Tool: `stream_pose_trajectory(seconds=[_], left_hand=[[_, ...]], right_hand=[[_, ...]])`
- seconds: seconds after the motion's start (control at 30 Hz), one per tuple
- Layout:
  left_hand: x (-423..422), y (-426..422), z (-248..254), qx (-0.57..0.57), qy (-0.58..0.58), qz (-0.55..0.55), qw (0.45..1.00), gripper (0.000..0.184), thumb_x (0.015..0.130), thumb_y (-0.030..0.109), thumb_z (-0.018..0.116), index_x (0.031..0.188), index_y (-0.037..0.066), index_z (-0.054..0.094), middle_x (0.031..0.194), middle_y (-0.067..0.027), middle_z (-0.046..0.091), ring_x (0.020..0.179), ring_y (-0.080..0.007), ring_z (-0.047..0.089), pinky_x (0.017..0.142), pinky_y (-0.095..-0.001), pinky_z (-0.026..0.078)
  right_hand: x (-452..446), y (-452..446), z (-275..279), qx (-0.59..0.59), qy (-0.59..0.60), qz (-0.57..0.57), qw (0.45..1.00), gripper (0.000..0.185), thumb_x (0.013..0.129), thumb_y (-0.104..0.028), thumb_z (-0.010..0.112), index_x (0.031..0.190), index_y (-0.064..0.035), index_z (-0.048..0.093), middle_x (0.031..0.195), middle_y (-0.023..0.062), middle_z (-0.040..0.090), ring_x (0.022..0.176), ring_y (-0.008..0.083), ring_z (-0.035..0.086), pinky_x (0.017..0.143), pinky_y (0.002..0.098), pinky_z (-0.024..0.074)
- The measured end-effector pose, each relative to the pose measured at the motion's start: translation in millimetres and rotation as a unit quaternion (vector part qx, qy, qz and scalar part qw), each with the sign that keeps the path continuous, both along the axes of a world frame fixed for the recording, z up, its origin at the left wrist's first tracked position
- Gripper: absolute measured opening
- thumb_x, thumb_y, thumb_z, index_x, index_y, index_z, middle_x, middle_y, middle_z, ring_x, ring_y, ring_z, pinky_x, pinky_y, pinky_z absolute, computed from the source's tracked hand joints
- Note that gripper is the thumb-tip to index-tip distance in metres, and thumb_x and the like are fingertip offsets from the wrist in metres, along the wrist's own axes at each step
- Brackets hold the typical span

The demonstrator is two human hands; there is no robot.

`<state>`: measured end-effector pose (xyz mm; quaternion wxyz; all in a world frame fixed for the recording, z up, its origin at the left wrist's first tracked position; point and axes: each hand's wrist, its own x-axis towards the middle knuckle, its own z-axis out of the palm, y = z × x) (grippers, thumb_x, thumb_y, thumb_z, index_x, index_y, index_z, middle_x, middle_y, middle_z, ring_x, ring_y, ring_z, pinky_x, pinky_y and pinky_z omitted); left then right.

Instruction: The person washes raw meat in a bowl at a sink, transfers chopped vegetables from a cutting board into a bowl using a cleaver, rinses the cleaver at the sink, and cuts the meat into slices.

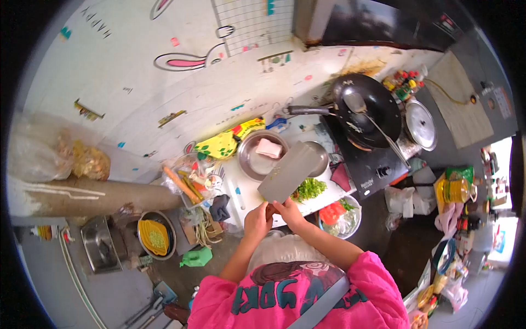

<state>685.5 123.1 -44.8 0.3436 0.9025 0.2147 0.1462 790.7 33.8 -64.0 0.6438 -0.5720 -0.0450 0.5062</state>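
Observation:
A wide cleaver (pixel 292 171) is held up over the white cutting board (pixel 236 205), its blade slanting toward the upper right. My left hand (pixel 258 220) is closed at its dark handle. Close beside it, my right hand (pixel 291 215) is also closed, its fingers at the handle end of the blade. Chopped greens (pixel 310 189) lie on the board, partly behind the blade. A steel basin (pixel 246 159) with a pale block of meat (pixel 268 148) stands beyond, and the blade partly covers a smaller steel bowl (pixel 321 156).
To the right, a wok (pixel 378 123) with a ladle (pixel 355 102) sits on the black stove (pixel 368 175), beside a lidded pot (pixel 421 125). A bowl (pixel 355 223) with a red item is near my right arm. Leftward are a vegetable container (pixel 189 202) and a sink (pixel 99 247).

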Motion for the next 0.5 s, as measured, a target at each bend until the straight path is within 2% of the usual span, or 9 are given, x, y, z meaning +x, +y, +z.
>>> stream_pose_trajectory(seconds=[0.07,0.13,0.2,0.27,0.37,0.4,0.43,0.5], left_hand=[[13.4,-7.8,-6.1,0.01,-0.025,-0.039,0.999,0.051,0.066,0.008,0.067,0.111,0.003,0.045,0.085,-0.0158,0.06,0.073,-0.0355,0.058,0.063,-0.0422,0.046],[30.1,-11.8,9.3,-0.018,-0.004,-0.097,0.995,0.051,0.069,0.009,0.067,0.114,0.003,0.043,0.091,-0.0159,0.058,0.08,-0.0333,0.058,0.067,-0.0399,0.046],[41.2,-17.8,0.6,-0.048,-0.055,-0.128,0.989,0.049,0.072,0.009,0.065,0.115,0.003,0.043,0.094,-0.0154,0.056,0.083,-0.0317,0.056,0.07,-0.0392,0.046],[49.8,-20.6,-3.3,-0.07,-0.072,-0.154,0.983,0.042,0.075,0.007,0.061,0.113,0.002,0.045,0.099,-0.0149,0.053,0.088,-0.0294,0.054,0.075,-0.0374,0.045],[60.9,-19.6,-12.8,-0.05,-0.068,-0.185,0.979,0.033,0.075,0.006,0.06,0.107,0.002,0.049,0.099,-0.0154,0.053,0.088,-0.0303,0.054,0.079,-0.0365,0.045],[64.2,-19.0,-13.9,-0.022,-0.066,-0.197,0.978,0.027,0.075,0.004,0.058,0.102,0.001,0.053,0.101,-0.0146,0.053,0.088,-0.0271,0.056,0.077,-0.033,0.046],[67.9,-21.0,-16.8,-0.087,-0.046,-0.182,0.978,0.026,0.076,0.004,0.058,0.101,0.001,0.054,0.101,-0.0141,0.054,0.088,-0.0255,0.056,0.076,-0.0319,0.047],[76.0,-26.4,-31.5,-0.213,-0.004,-0.148,0.966,0.025,0.076,0.003,0.057,0.1,0.001,0.055,0.101,-0.0132,0.055,0.088,-0.0223,0.057,0.073,-0.0297,0.048]], right_hand=[[4.9,-12.1,-4.9,0.035,0.058,-0.109,0.992,0.021,0.089,-0.01,0.049,0.11,-0.0047,0.049,0.097,0.0065,0.06,0.086,0.018,0.058,0.079,0.0347,0.0478],[21.9,-28.9,-4.8,0.056,0.109,-0.152,0.981,0.021,0.089,-0.008,0.046,0.109,-0.0044,0.049,0.098,0.0084,0.06,0.087,0.0205,0.06,0.078,0.0345,0.0489],[37.2,-48.2,-4.1,0.106,0.125,-0.195,0.967,0.02,0.09,-0.009,0.044,0.109,-0.0045,0.049,0.098,0.009,0.06,0.084,0.0215,0.061,0.075,0.0344,0.0502],[51.1,-75.5,-17.5,0.071,0.1,-0.24,0.963,0.021,0.09,-0.01,0.046,0.11,-0.0049,0.048,0.099,0.0088,0.06,0.083,0.0229,0.061,0.073,0.0354,0.0512],[67.2,-120.0,-25.0,0.032,0.047,-0.295,0.954,0.024,0.089,-0.01,0.047,0.113,-0.0043,0.047,0.103,0.0087,0.059,0.083,0.0227,0.061,0.071,0.0373,0.0517],[70.4,-134.2,-28.7,0.018,0.034,-0.31,0.95,0.024,0.089,-0.01,0.048,0.112,-0.002,0.047,0.104,0.0095,0.058,0.08,0.0205,0.061,0.071,0.034,0.0509],[74.2,-148.1,-32.5,-0.004,-0.044,-0.29,0.956,0.022,0.089,-0.009,0.047,0.11,-0.0007,0.049,0.095,0.0082,0.059,0.074,0.0165,0.058,0.067,0.0292,0.0493],[73.1,-173.0,-20.9,-0.036,-0.104,-0.28,0.954,0.021,0.089,-0.009,0.047,0.108,-0.0008,0.051,0.081,0.0052,0.058,0.063,0.0124,0.055,0.057,0.0257,0.0467]])
